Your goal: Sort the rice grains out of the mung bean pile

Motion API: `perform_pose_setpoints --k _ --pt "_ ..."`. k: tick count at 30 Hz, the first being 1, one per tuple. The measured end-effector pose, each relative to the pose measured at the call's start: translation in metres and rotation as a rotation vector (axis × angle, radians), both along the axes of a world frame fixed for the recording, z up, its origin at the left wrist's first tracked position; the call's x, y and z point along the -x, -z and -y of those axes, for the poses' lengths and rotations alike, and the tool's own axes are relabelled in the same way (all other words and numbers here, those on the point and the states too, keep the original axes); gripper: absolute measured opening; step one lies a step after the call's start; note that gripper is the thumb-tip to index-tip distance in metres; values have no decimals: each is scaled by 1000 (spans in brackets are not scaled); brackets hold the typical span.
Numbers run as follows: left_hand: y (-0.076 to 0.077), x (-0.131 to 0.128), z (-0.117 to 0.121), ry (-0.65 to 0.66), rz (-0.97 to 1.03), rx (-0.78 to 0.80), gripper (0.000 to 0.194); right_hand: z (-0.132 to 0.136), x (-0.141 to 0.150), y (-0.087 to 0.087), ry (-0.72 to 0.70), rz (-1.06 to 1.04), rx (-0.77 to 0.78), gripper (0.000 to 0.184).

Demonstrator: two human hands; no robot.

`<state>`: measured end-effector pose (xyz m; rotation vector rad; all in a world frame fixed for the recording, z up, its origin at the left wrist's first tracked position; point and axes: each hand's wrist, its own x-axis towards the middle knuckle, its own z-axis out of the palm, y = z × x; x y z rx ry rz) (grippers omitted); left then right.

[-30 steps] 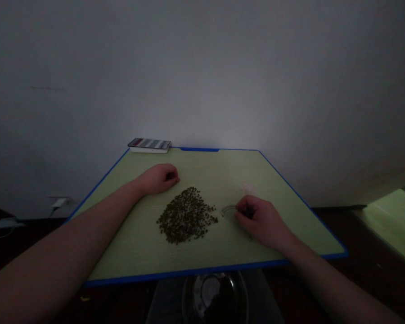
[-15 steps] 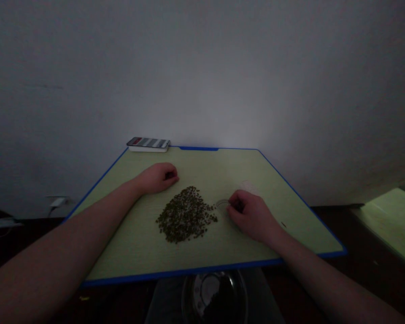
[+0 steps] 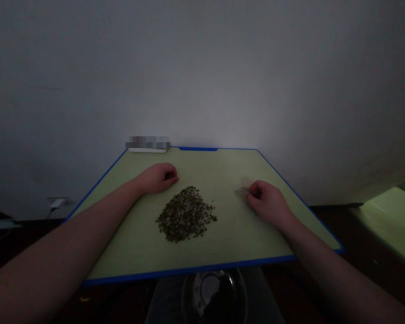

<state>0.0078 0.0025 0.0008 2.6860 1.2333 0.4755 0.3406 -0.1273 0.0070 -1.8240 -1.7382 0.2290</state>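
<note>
A pile of small dark green beans (image 3: 186, 214) lies in the middle of a pale green table with a blue edge (image 3: 202, 270). My left hand (image 3: 157, 177) rests on the table just behind and left of the pile, fingers curled in a loose fist with nothing visible in them. My right hand (image 3: 269, 202) sits to the right of the pile, fingers closed on a small clear round container (image 3: 242, 192) that stands on the table. Whether anything is inside the container is too dim to tell.
A flat white box (image 3: 147, 144) lies at the table's far left corner against the grey wall. Below the near edge, a glass bowl (image 3: 216, 294) with dark contents sits in my lap. Another green surface (image 3: 389, 216) shows at the right.
My right hand has carried the clear container from beside the bean pile back and to the right. The left hand and the pile have not moved.
</note>
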Motion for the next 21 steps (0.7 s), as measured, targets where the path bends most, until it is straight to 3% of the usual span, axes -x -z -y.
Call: perform_pose_setpoints --k 4,8,12,17,21 --pt "-1 0 1 -10 4 6 27 -5 -17 1 -19 -121 -12 12" --pt "-1 0 2 2 11 -7 27 3 -30 3 -165 -300 13 20" --pt "-1 0 1 -2 7 -3 27 8 -39 8 -303 -211 117 16" --pt "-1 0 1 -2 7 1 28 -7 -46 11 -254 -115 66 14" --pt "-1 0 2 -8 14 4 27 -14 -35 2 -275 -79 63 13"
